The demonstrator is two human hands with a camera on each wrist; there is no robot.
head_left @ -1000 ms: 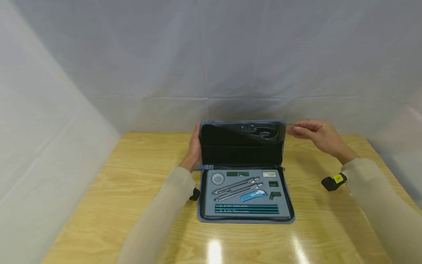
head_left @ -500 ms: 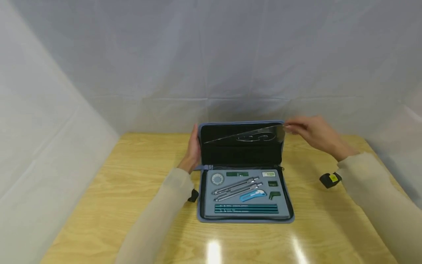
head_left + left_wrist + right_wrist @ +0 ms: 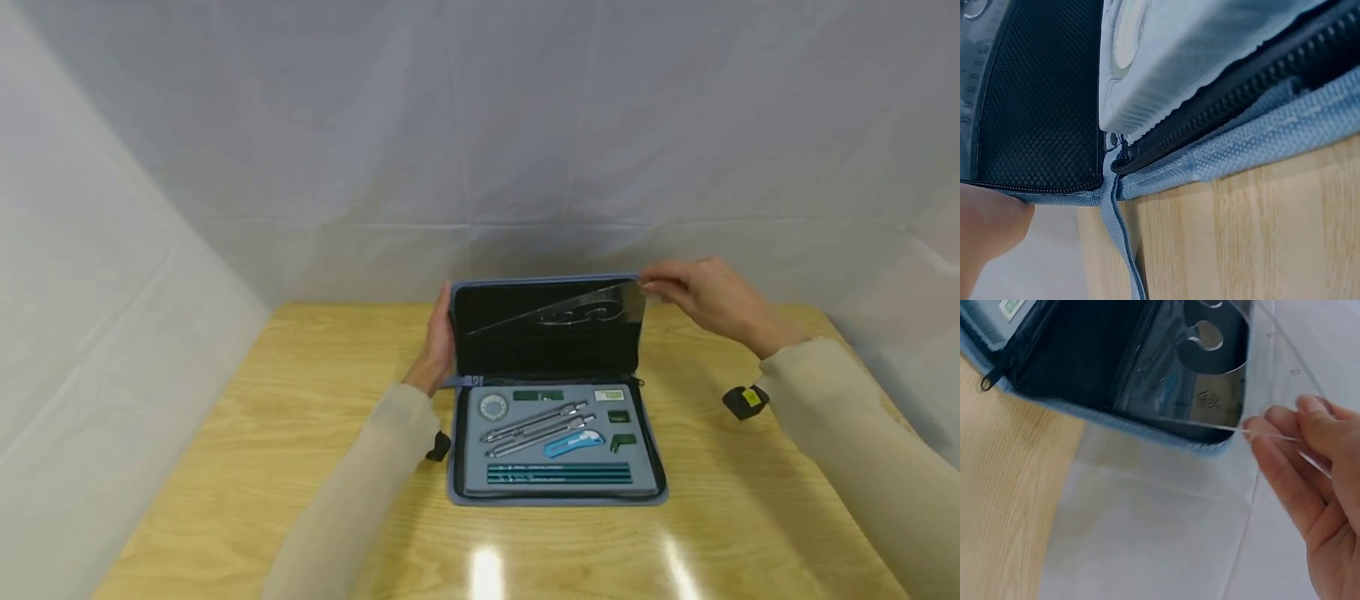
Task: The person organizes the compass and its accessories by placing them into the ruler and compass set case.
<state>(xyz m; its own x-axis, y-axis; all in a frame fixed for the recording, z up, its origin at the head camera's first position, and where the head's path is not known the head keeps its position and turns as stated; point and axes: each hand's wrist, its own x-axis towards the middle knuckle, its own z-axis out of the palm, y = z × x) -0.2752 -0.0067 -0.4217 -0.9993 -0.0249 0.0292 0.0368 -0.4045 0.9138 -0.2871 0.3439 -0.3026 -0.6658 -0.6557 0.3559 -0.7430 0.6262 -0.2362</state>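
A blue zip case (image 3: 558, 502) lies open on the table, its black-lined lid (image 3: 547, 354) standing up at the back. My left hand (image 3: 438, 342) supports the lid's left edge; most of its fingers are hidden behind it. With thumb and fingertips, my right hand (image 3: 708, 300) pinches a corner of a clear set square (image 3: 1285, 369) with curved cutouts. The set square slants across the front of the lid in the head view. Grey foam in the lower half holds two metal compasses (image 3: 534, 421), green pencils (image 3: 558, 473) and a blue cutter knife (image 3: 573, 443).
The tray also holds a round grey disc (image 3: 493, 407), a white eraser (image 3: 609, 396) and small green parts (image 3: 622, 442). A blue strap (image 3: 1119, 231) hangs from the case's left side. White cloth walls (image 3: 465, 150) stand behind and beside the wooden table (image 3: 337, 417).
My right hand has moved slightly left and up, taking the set square's corner with it; the set square's slanted edge now shows across the lid. The left hand keeps its place.
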